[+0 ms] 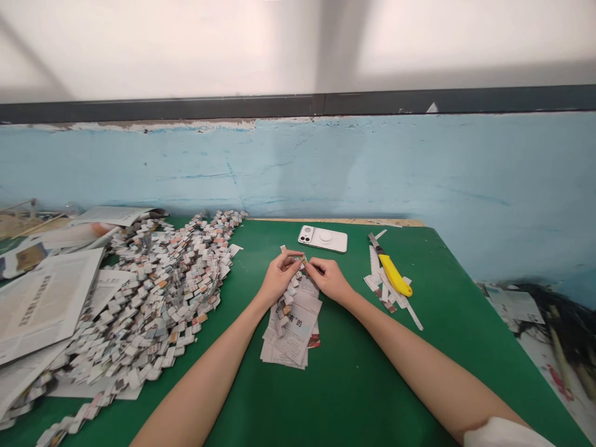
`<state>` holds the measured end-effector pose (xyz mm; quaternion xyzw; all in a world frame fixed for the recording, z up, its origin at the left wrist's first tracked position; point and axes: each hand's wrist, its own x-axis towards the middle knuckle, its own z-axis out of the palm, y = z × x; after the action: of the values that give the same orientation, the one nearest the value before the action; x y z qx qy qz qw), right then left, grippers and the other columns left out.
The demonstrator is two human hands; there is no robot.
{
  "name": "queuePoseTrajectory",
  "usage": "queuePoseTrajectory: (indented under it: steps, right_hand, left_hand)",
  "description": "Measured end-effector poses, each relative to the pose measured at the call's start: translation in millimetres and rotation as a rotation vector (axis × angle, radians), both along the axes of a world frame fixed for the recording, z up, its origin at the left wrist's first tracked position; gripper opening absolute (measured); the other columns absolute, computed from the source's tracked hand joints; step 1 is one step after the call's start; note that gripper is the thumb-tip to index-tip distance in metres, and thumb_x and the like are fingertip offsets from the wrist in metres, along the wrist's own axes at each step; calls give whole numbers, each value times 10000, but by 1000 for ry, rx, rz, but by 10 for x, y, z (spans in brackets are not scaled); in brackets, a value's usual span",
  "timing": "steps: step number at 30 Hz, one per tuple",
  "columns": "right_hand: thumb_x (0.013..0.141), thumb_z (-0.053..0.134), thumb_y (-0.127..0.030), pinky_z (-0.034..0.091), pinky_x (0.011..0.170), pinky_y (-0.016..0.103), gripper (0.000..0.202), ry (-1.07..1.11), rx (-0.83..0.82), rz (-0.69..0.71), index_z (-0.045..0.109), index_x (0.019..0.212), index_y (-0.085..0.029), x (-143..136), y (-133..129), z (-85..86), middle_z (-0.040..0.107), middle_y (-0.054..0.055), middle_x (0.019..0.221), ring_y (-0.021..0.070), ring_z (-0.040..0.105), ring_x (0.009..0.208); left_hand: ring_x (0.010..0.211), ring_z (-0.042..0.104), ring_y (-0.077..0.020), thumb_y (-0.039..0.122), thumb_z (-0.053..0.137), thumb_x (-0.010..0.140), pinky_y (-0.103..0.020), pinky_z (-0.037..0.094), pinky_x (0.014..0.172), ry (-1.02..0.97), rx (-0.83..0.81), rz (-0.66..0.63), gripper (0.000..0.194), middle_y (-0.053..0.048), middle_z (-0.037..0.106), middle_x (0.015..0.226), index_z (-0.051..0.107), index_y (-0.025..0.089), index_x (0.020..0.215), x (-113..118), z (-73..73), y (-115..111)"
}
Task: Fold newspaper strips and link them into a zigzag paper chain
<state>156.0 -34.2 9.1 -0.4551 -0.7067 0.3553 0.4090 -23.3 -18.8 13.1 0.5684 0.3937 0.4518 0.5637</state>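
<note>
Folded-paper chain (293, 289): left hand (278, 275) and right hand (330, 278) angle inward, fingers (292, 253) of both pinched on its upper part.

Heaped paper chains (172, 292), a yellow cutter (393, 273) and a scuffed blue wall (419, 167) suggest a craft workshop.

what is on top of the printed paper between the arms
A folded paper chain lies over the left part of the printed paper, up to the left hand and right hand. Whatever the chain covers underneath cannot be seen.
</note>
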Motion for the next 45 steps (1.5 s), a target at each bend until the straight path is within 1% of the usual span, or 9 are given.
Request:
queuePoseTrajectory:
  steps: [6, 13, 18, 22, 29, 33, 36, 40, 45]
  right_hand:
    - [1031, 451, -419, 291, 588, 281, 419, -35, 78, -15, 504, 681, -195, -6, -15, 6, 463, -19, 612, 136, 424, 581]
    - [1044, 446, -398, 323, 604, 285, 402, -31, 130, -56, 509, 701, -199, -32, -15, 13, 525, 1, 664, 148, 478, 616]
    - [1046, 449, -383, 348, 615, 283, 385, -39, 185, -65, 519, 714, -201, -50, -39, 22, 536, 7, 681, 149, 488, 626]
    - [1054, 425, -388, 382, 659, 287, 376, -51, 229, -60, 536, 743, -208, -57, -66, 20, 557, 24, 721, 164, 519, 667]
    - [996, 511, -510, 391, 627, 291, 441, -22, 85, -92, 556, 677, -210, -43, 1, -3, 566, 14, 663, 165, 510, 637]
    - [895, 666, -520, 431, 608, 283, 310, 131, -19, -157, 617, 887, -214, -38, 26, -15, 606, 4, 725, 168, 537, 651]
    - [920, 651, -487, 512, 721, 306, 312, 250, -16, -80, 609, 1084, -225, -41, 7, 5, 671, 48, 922, 195, 627, 808]
    - [965, 601, -463, 553, 809, 337, 293, 272, 9, -12, 638, 1138, -230, -48, -29, 46, 696, 81, 1043, 212, 664, 901]
    - [975, 595, -440, 561, 851, 360, 281, 208, 82, -52, 672, 1142, -227, -57, -41, 53, 709, 86, 1067, 219, 668, 910]
  left_hand:
    - [892, 645, -186, 450, 727, 865, -274, 488, 772, 15, 44, -3, 354, -82, 699, 986, 683, 160, 1063, 4, -3, -5]
    - [624, 611, -125, 496, 774, 810, -249, 471, 621, -140, -103, 17, 412, 4, 666, 791, 534, 200, 968, 53, 5, -33]
    - [733, 640, -131, 473, 833, 749, -243, 484, 705, -176, -93, 68, 447, -6, 677, 811, 495, 189, 817, 47, -12, -14]
    - [711, 628, -126, 473, 849, 728, -240, 477, 692, -159, -95, 27, 474, 6, 659, 775, 474, 189, 787, 29, -26, -12]
    - [683, 618, -138, 503, 835, 733, -250, 460, 659, -111, -96, -17, 477, 7, 635, 742, 478, 192, 790, 0, 8, -27]
    - [662, 594, -128, 495, 831, 744, -244, 439, 638, -116, -98, -51, 462, 11, 617, 731, 490, 187, 791, -6, 30, -27]
    - [676, 615, -134, 479, 828, 755, -248, 452, 650, -135, -133, -67, 441, 4, 636, 743, 502, 185, 802, 1, 31, -24]
    - [661, 641, -141, 457, 842, 742, -252, 470, 646, -196, -185, -54, 440, 2, 658, 736, 501, 187, 807, 5, 13, -15]
    - [607, 644, -144, 463, 833, 749, -261, 484, 613, -229, -232, -50, 434, 6, 664, 706, 501, 192, 813, 0, 16, -7]
